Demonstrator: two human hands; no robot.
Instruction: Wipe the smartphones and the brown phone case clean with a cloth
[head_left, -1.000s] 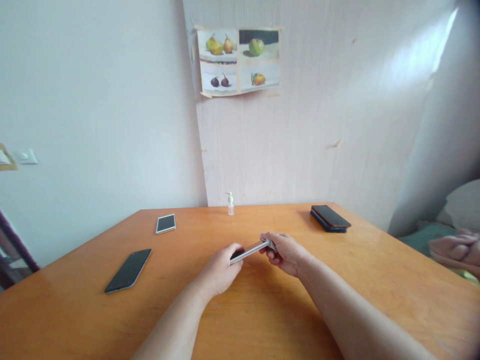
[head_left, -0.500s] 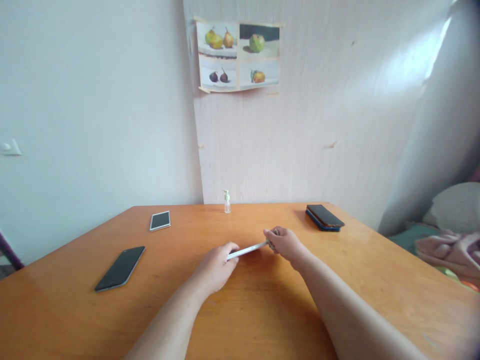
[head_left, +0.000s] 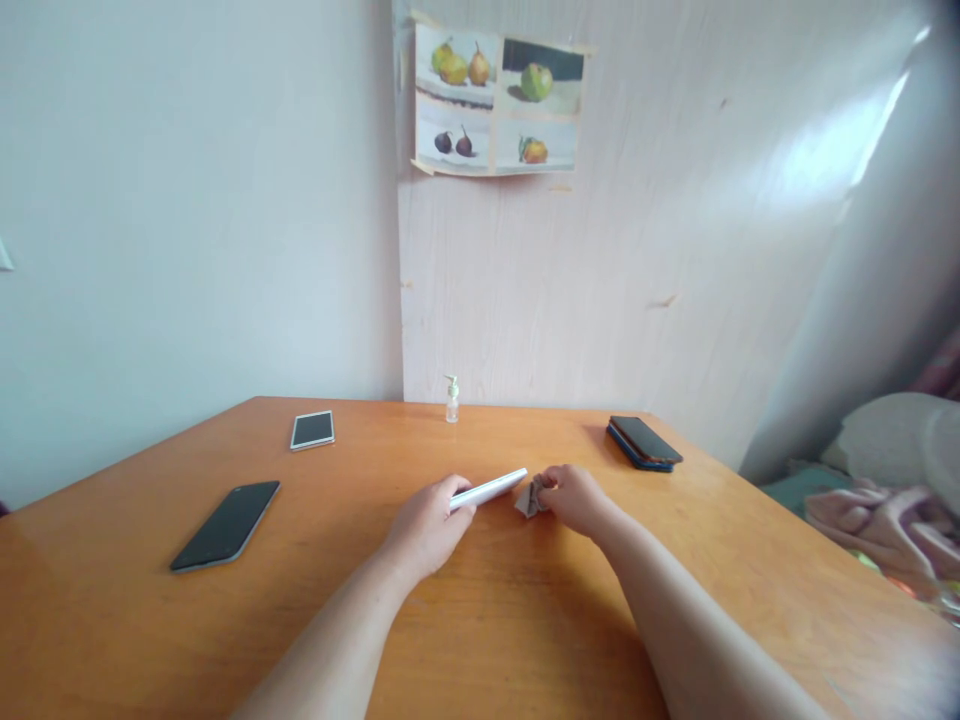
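Observation:
My left hand [head_left: 427, 525] grips one end of a thin white phone [head_left: 491, 489], seen nearly edge-on and tilted above the table. Its thumb lies over the top face and the fingers are beneath. Just right of the phone's free end, my right hand [head_left: 574, 497] pinches a crumpled greyish cloth [head_left: 531, 497], part of which hangs below the fingers. A small gap separates the cloth from the phone. Behind the hands stands a clear pump bottle [head_left: 452, 404] with a pale green top, upright.
On the orange-brown wooden table [head_left: 480, 640] lie a dark phone [head_left: 227, 526] at front left and a white-framed phone [head_left: 312, 430] behind it. Stacked phones [head_left: 643, 442] sit at back right. Fruit pictures [head_left: 498, 100] hang on the wall; bedding [head_left: 892, 520] is at right.
My right hand has drawn the cloth off the phone's far end and slightly down. The white phone has tilted, showing more of its face. The camera view has shifted a little.

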